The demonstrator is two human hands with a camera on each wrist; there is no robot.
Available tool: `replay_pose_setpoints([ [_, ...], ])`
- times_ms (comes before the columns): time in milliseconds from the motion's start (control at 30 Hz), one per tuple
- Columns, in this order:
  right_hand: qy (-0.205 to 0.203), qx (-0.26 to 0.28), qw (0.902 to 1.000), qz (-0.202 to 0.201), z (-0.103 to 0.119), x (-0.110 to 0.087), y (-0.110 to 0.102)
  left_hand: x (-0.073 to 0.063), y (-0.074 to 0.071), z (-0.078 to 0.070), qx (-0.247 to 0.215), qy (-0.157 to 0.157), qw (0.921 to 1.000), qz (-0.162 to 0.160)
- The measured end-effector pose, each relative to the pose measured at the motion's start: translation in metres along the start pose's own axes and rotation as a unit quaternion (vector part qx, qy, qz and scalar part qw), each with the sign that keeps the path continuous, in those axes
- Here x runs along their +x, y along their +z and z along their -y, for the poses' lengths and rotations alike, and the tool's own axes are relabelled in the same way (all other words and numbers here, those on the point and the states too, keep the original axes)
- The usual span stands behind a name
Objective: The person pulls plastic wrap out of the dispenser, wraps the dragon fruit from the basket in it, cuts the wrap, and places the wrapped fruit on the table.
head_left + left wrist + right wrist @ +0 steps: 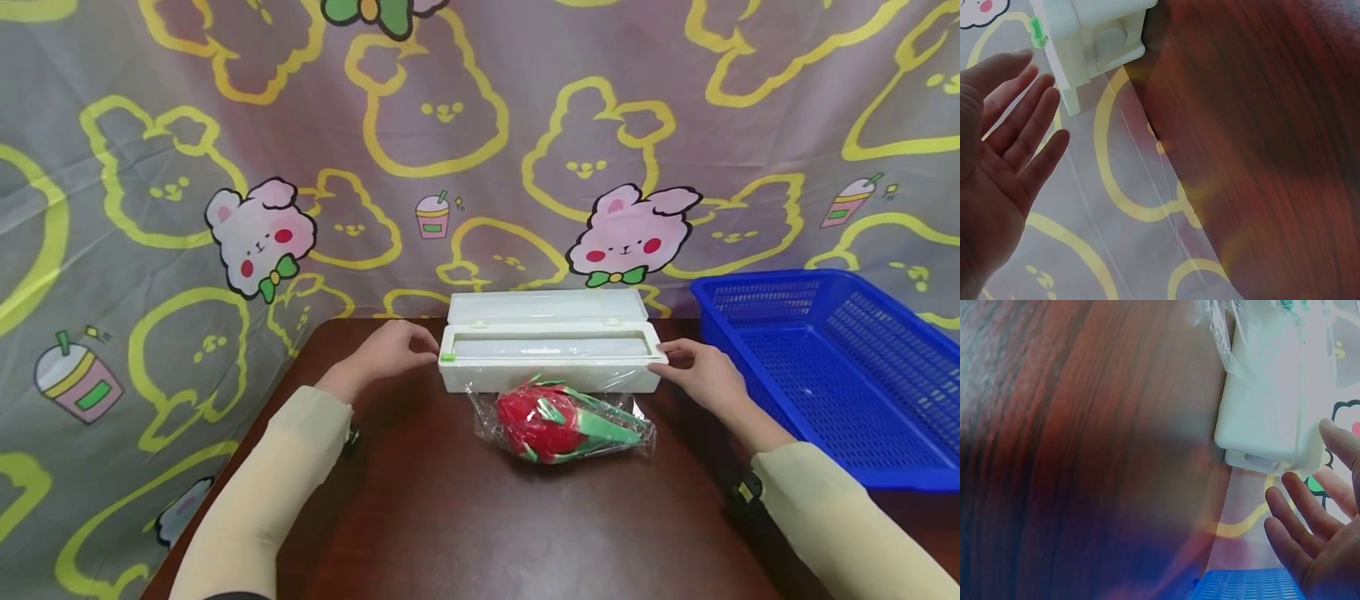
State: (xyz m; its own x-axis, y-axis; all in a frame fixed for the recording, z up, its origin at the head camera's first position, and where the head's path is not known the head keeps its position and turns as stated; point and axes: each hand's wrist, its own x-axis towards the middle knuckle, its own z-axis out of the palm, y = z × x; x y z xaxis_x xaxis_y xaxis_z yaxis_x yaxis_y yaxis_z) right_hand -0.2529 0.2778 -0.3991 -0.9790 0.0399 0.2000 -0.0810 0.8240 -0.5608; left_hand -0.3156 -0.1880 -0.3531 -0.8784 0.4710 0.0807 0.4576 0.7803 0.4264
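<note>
A white cling film dispenser point(551, 375) stands at the back of the table, its lid point(547, 307) tipped back and a film roll point(551, 347) inside. A green slide cutter point(447, 357) sits at its left end. Before it lies a red and green dragon fruit point(543, 421), loosely covered in clear film point(637, 442). My left hand point(393, 350) is beside the dispenser's left end, fingers relaxed and a small gap away in the left wrist view. At the right end, my right hand point(697, 371) has its fingertips by the corner; whether they touch it I cannot tell.
A blue plastic basket point(757, 400) stands on the right, close to my right forearm. Behind the brown wooden table point(525, 533) hangs a patterned grey cloth point(525, 100), which also runs along the left side.
</note>
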Motion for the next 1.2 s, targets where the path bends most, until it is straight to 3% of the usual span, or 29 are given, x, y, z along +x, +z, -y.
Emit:
replay_pose_setpoints([
  [200, 0.017, -0.006, 0.999, -0.042, 0.005, -0.008, -0.007, -0.016, 0.001, -0.001, -0.031, -0.007, 0.9983, -0.048],
  [367, 0.0, 0.011, 0.9965, -0.083, 0.016, -0.017, -0.018, -0.031, 0.011, -0.007, -0.07, -0.031, 0.9945, -0.071],
  [600, -0.007, 0.005, 0.9989, -0.046, 0.019, -0.024, -0.016, -0.039, 0.043, -0.019, -0.114, -0.082, 0.9857, -0.094],
  [800, -0.017, -0.007, 0.999, -0.041, 0.013, -0.025, -0.007, -0.038, 0.07, -0.026, -0.141, -0.119, 0.9761, -0.116],
  [967, -0.028, 0.002, 0.9986, -0.045, 0.009, -0.024, 0.004, -0.032, 0.081, -0.027, -0.186, -0.139, 0.958, -0.168],
  [1200, -0.028, 0.048, 0.9969, -0.055, 0.013, -0.022, 0.017, -0.025, 0.092, -0.035, -0.296, -0.171, 0.9166, -0.206],
])
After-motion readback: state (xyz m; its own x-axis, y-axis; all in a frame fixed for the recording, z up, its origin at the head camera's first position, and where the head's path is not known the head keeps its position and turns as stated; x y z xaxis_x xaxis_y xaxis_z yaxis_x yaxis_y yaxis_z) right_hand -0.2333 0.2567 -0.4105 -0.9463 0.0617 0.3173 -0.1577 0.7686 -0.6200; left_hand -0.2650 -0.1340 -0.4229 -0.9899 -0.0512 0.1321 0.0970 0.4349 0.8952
